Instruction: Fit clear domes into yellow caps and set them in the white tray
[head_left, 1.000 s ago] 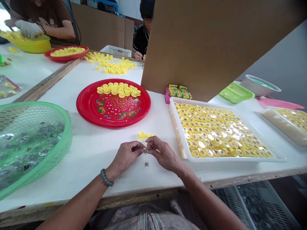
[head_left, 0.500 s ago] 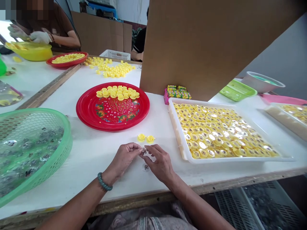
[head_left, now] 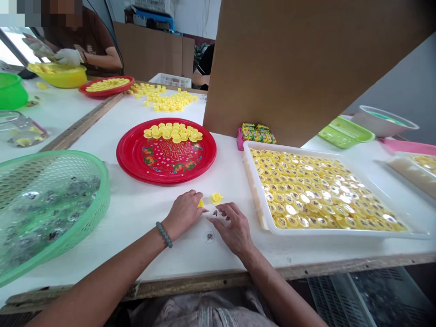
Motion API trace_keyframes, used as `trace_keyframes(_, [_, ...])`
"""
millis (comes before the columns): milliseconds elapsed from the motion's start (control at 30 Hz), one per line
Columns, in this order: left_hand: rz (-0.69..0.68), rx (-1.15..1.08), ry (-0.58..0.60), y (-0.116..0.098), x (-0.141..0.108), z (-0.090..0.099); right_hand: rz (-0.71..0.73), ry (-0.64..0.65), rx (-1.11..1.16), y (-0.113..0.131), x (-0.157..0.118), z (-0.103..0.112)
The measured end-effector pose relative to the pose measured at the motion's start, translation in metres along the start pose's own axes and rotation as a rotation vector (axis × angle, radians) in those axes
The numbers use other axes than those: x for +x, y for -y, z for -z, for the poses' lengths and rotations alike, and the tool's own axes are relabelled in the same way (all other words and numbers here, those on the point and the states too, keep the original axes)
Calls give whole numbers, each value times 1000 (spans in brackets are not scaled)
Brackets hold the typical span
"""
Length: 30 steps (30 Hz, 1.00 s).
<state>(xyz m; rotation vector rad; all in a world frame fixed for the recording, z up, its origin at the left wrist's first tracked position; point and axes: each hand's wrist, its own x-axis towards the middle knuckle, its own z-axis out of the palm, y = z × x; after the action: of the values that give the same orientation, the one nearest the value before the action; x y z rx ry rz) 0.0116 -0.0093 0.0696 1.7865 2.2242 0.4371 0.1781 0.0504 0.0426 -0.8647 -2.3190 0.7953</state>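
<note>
My left hand (head_left: 186, 210), with a bead bracelet at the wrist, closes around a small yellow toy cup (head_left: 200, 204) that is mostly hidden by the fingers. Between the thumb and fingers of my right hand (head_left: 235, 227) is a clear printed disc (head_left: 215, 212) with a dark picture on it. A second yellow toy cup (head_left: 216, 197) lies on the white table just beyond both hands. Nearer to me, another clear printed disc (head_left: 209, 237) rests flat on the table.
A white tray (head_left: 260, 217) of yellow pieces with printed discs stands at right. Stacked red plates (head_left: 132, 170) carry yellow cups. At left sits a green basket (head_left: 102, 181) of clear discs. A cardboard sheet (head_left: 272, 68) rises behind. A gloved co-worker (head_left: 98, 45) works at far left.
My left hand has let go of the clear disc and moved forward onto the left yellow cup. The disc stays at my right hand. The view has shifted slightly left.
</note>
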Motion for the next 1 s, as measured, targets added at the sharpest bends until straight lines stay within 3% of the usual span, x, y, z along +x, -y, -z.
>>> trace_keyframes(100, [193, -99, 44, -1, -19, 7, 7, 38, -17, 0, -1, 0])
trace_keyframes(200, [291, -187, 57, 6, -27, 15, -12, 82, -12, 1, -4, 2])
trace_keyframes(300, [277, -275, 47, 18, -24, 15, -20, 112, -15, 4, -4, 3])
trace_keyframes(467, [301, -708, 160, 29, -15, -3, -14, 170, -74, 14, 5, 1])
trace_keyframes(667, [408, -1088, 104, 26, -19, -23, 64, 280, -178, 19, 18, -6])
trace_keyframes(867, [498, -1233, 98, 22, -24, -24, 97, 327, -265, 24, 20, -11])
trace_keyframes(1000, [477, -1325, 140, 20, -27, -19, 128, 375, -391, 27, 24, -11])
